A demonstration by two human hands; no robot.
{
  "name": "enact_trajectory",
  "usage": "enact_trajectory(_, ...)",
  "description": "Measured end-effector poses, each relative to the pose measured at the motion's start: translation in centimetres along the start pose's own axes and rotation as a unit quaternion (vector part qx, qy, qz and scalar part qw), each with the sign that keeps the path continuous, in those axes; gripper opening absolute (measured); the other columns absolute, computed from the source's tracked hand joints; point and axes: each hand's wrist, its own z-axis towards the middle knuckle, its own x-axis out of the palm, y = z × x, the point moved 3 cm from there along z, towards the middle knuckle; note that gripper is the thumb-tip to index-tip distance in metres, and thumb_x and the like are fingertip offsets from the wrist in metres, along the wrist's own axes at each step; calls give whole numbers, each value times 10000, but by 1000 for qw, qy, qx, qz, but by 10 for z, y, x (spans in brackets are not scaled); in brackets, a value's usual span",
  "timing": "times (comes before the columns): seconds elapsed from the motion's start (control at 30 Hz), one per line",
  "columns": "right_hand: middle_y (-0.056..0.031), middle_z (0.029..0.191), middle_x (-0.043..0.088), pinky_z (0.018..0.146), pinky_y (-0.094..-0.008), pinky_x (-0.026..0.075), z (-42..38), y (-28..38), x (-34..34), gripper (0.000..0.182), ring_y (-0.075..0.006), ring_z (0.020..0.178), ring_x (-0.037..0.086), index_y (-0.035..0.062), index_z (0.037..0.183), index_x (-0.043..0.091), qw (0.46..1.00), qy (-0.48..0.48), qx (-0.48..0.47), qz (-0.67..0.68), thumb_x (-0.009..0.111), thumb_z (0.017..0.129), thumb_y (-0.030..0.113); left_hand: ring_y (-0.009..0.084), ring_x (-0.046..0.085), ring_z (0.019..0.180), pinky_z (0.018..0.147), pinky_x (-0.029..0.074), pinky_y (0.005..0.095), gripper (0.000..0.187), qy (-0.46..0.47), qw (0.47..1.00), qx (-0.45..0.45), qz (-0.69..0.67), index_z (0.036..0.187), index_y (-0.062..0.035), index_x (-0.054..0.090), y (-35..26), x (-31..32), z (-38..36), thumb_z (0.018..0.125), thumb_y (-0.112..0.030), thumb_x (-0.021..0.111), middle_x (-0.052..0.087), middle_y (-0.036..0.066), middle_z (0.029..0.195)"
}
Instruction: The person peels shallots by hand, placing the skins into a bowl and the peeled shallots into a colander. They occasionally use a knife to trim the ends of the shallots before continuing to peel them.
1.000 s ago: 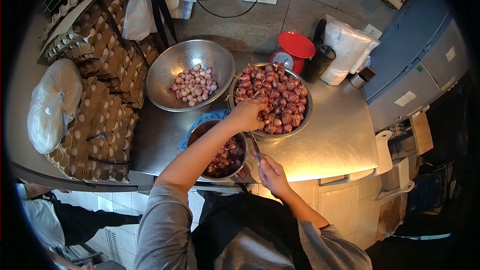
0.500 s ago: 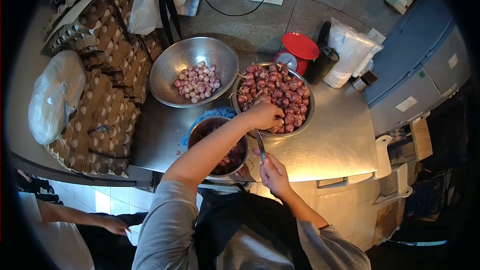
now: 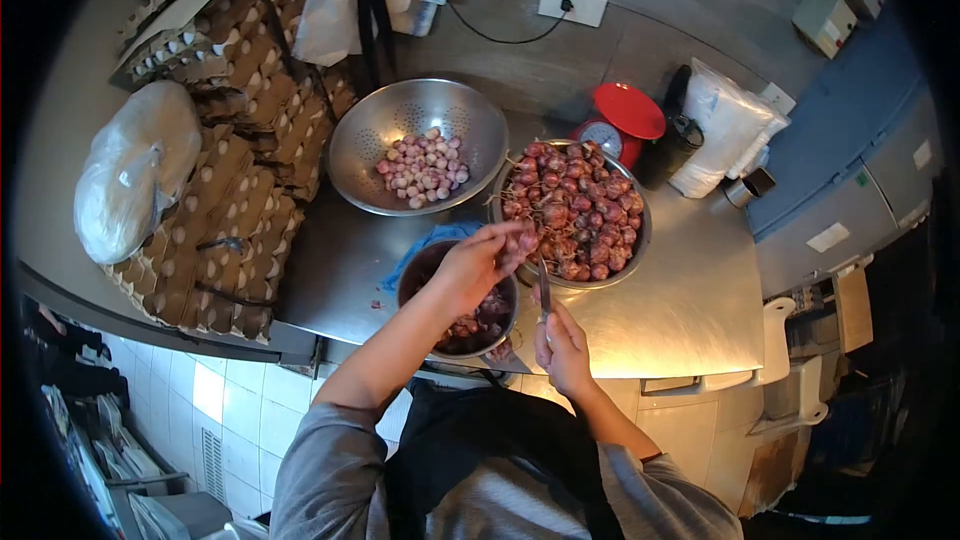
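My left hand (image 3: 478, 265) pinches a red shallot (image 3: 528, 239) between its fingertips, just off the near left rim of a metal bowl (image 3: 640, 252). That bowl is heaped with unpeeled red shallots (image 3: 590, 202). In my right hand (image 3: 565, 348) is a knife (image 3: 544, 285), its blade pointing up and its tip close to the shallot. Below my left hand stands a metal pot (image 3: 512, 325) with dark red peelings (image 3: 470, 330) inside; my forearm covers part of it. A steel colander (image 3: 345, 165) behind my left hand contains peeled pale pink shallots (image 3: 425, 168).
Stacked egg trays (image 3: 215, 230) and a tied plastic bag (image 3: 130, 180) line the left side. Behind the bowl are a red scale (image 3: 628, 112) and white plastic packs (image 3: 715, 125). Blue plastic (image 3: 440, 233) lies by the pot on the steel table (image 3: 700, 310).
My left hand has drawn back from the shallot heap toward the pot and now holds a shallot. The view has shifted left, and the other person at lower left is out of sight.
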Motion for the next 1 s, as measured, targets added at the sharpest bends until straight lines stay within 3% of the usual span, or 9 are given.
enact_trajectory(0.13, 21, 543, 333, 400, -194, 264, 11, 1, 16, 491, -61, 440, 310, 103, 1382, 222, 998, 41, -20, -35, 397, 932, 197, 122, 549, 906, 820, 428, 251, 192, -76, 996, 52, 6, 1049, -12, 521, 3, -4, -47, 869, -75, 523, 582, 49, 999)
enact_trajectory(0.27, 23, 540, 335, 394, -191, 268, 21, -4, 32, 516, -58, 430, 322, 105, 1387, 185, 995, 90, 10, -29, 406, 931, 199, 84, 532, 882, 795, 432, 236, 246, -111, 961, 138, 212, 1000, -28, 551, 12, -16, -70, 771, -2, 639, 582, 33, 957)
enact_trajectory(0.4, 27, 560, 347, 407, -189, 269, 27, -2, 39, 376, -54, 434, 312, 140, 1296, 295, 990, 90, 95, 43, 388, 941, 220, 89, 560, 824, 771, 455, 223, 262, -124, 909, 193, 348, 952, -23, 545, 13, -13, -84, 730, 56, 660, 595, 32, 895)
enact_trajectory(0.53, 20, 488, 307, 348, -214, 231, 27, -1, 42, 264, -70, 342, 256, 183, 1164, 377, 958, 112, 145, 219, 361, 942, 325, 85, 567, 822, 767, 452, 225, 221, -129, 911, 246, 305, 929, -2, 573, 20, -9, -84, 734, 17, 675, 618, 37, 883)
enact_trajectory(0.7, 27, 464, 279, 327, -216, 225, 44, 5, 15, 272, -80, 307, 235, 196, 1046, 464, 905, 103, 139, 388, 323, 937, 402, 140, 566, 939, 866, 445, 276, 197, -83, 977, 191, 51, 1014, -29, 531, 22, 1, -77, 824, 10, 567, 597, 74, 1005)
enact_trajectory(0.73, 38, 470, 288, 341, -219, 223, 48, 21, 7, 391, -78, 318, 246, 185, 1146, 479, 934, 55, 112, 335, 293, 929, 452, 145, 564, 949, 875, 444, 282, 192, -77, 983, 168, -4, 1024, -29, 529, 22, -1, -75, 836, 1, 552, 593, 74, 1020)
enact_trajectory(0.83, 29, 551, 393, 341, -209, 238, 62, 49, -23, 365, -57, 352, 266, 149, 1240, 430, 994, -84, 20, 65, 376, 936, 343, 166, 557, 981, 909, 437, 299, 227, -86, 988, 115, -64, 1097, -38, 514, 19, -4, -72, 870, -32, 508, 577, 62, 1066)
enact_trajectory(0.93, -22, 869, 563, 450, -187, 351, 66, 50, -34, 395, -62, 541, 453, 99, 1310, 368, 985, -152, -70, -44, 411, 931, 204, 171, 555, 989, 919, 432, 297, 249, -116, 987, 84, -77, 1122, -47, 512, 18, -1, -69, 873, -39, 507, 571, 58, 1073)
enact_trajectory(1.0, -43, 998, 565, 567, -203, 418, 59, 31, -27, 435, -82, 640, 521, 147, 1343, 330, 927, -100, -210, -294, 430, 920, 162, 172, 549, 999, 922, 430, 294, 244, -126, 985, 84, -83, 1120, -53, 520, 19, -1, -69, 876, -47, 505, 563, 58, 1083)
